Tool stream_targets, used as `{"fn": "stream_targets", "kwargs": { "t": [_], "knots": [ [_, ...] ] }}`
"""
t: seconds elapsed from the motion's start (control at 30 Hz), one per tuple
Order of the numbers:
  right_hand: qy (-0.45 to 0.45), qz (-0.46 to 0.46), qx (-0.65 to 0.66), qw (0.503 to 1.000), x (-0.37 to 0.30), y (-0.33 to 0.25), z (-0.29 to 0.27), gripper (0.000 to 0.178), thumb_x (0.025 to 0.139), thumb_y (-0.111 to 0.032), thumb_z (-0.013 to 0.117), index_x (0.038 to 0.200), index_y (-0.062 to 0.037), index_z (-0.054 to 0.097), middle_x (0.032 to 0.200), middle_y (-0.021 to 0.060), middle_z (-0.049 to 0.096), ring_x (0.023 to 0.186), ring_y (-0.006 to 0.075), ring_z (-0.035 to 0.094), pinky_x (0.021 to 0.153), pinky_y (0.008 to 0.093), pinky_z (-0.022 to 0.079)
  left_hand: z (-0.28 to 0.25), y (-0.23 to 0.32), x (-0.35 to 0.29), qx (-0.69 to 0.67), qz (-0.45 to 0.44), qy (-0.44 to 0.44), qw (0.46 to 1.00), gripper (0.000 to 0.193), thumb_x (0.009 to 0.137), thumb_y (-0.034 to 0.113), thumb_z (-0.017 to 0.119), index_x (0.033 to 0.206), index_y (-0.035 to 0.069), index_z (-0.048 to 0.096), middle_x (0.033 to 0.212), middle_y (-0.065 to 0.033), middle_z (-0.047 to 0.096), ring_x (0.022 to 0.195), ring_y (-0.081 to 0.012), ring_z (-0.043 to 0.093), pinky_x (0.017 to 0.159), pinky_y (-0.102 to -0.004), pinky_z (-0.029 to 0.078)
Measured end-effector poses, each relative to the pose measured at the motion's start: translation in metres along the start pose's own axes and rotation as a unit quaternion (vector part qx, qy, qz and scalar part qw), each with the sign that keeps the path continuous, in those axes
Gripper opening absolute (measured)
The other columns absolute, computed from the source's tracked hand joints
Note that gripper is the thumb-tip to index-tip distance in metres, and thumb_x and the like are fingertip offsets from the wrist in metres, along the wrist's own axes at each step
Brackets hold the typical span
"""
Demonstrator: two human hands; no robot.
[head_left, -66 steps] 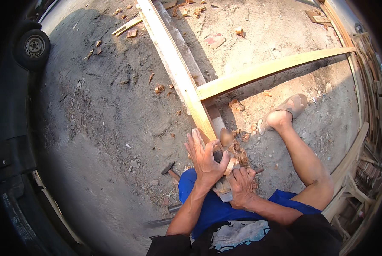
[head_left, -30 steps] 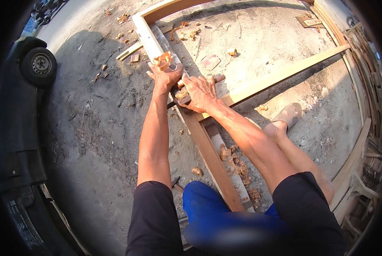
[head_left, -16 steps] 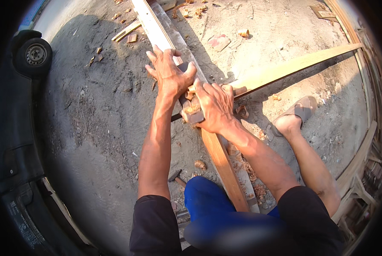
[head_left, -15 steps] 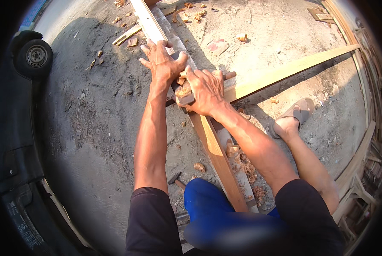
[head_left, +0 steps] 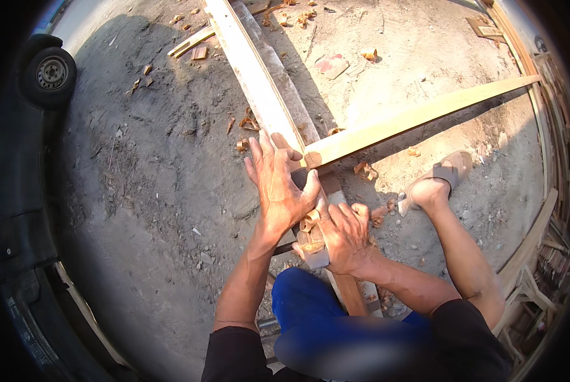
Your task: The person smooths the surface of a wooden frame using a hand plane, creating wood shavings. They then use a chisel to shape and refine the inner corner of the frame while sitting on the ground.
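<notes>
In the head camera's view, two bare hands work over one brown wooden block-shaped hand plane (head_left: 317, 260) on a sandy yard. The left hand (head_left: 277, 191) lies over the plane's front end, fingers and thumb spread rather than clenched; the right hand (head_left: 347, 240) grasps its rear, fingers curled, the grip partly hidden. The plane sits on the near stretch of one long, straight, pale wooden beam (head_left: 250, 73), just short of its joint with one yellowish crosspiece (head_left: 418, 121), and beside one blue-clad knee (head_left: 304, 290). One container-like space shows: the plane's hollow top, holding a large pale curled shaving (head_left: 310, 220) with a small clump of shavings behind it.

One weathered grey plank (head_left: 278, 70) runs alongside the beam. Beyond it lie one flat reddish slab (head_left: 331, 65) and one amber curl (head_left: 369, 55). One foot in a brown sandal (head_left: 458, 167) rests at right; one black tyre (head_left: 51, 73) stands at far left.
</notes>
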State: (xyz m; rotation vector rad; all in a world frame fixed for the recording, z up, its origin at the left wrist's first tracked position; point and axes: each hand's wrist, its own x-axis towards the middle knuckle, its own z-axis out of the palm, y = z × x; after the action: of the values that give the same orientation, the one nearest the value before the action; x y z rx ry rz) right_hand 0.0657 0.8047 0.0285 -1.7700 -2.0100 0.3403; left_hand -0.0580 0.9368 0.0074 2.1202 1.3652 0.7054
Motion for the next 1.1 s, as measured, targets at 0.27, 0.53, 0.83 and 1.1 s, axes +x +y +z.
{"fn": "stream_targets", "kwargs": {
  "t": [0.27, 0.53, 0.83, 1.1],
  "knots": [
    [-0.1, -0.008, -0.031, 0.994, 0.28, 0.017, 0.009, 0.058, 0.079, -0.027, 0.076, 0.129, -0.0004, 0.063, 0.107, 0.0133, 0.071, 0.102, 0.0306, 0.068, 0.093, 0.0506, 0.04, -0.057, -0.126, 0.241, 0.152, -0.143, 0.09, 0.974, 0.061, 0.081, 0.048, 0.075, 0.121, 0.003, 0.064, 0.135, -0.0285, 0.053, 0.133, -0.0467, 0.044, 0.117, -0.0623, 0.025],
    [-0.04, 0.007, -0.003, 0.999, 0.004, 0.016, -0.024, 0.075, 0.076, -0.045, 0.077, 0.128, 0.0073, 0.061, 0.093, 0.012, 0.054, 0.09, 0.0296, 0.056, 0.082, 0.0483, 0.033, 0.02, 0.016, 0.006, 0.025, -0.047, 0.042, 0.998, 0.05, 0.077, 0.028, 0.08, 0.116, 0.005, 0.059, 0.161, -0.0414, 0.024, 0.152, -0.059, 0.017, 0.119, -0.0719, 0.008],
    [-0.012, 0.07, -0.016, 0.997, 0.131, 0.032, -0.006, 0.084, 0.066, -0.049, 0.091, 0.13, -0.0032, 0.061, 0.105, 0.0124, 0.065, 0.102, 0.0307, 0.062, 0.092, 0.0519, 0.038, -0.001, -0.022, 0.142, 0.072, -0.015, 0.029, 0.997, 0.055, 0.081, 0.039, 0.078, 0.121, 0.009, 0.053, 0.161, -0.041, 0.024, 0.153, -0.0598, 0.011, 0.116, -0.0776, 0.005],
    [0.22, 0.162, 0.192, 0.942, 0.106, 0.074, -0.092, 0.097, 0.087, -0.058, 0.078, 0.151, 0.0058, 0.043, 0.122, 0.0253, 0.071, 0.111, 0.0347, 0.07, 0.099, 0.0428, 0.053, -0.035, -0.017, 0.102, -0.075, -0.214, 0.14, 0.964, 0.09, 0.095, 0.052, 0.067, 0.148, -0.012, 0.035, 0.142, -0.0359, 0.052, 0.138, -0.0469, 0.049, 0.115, -0.0477, 0.04]
  ]
}}
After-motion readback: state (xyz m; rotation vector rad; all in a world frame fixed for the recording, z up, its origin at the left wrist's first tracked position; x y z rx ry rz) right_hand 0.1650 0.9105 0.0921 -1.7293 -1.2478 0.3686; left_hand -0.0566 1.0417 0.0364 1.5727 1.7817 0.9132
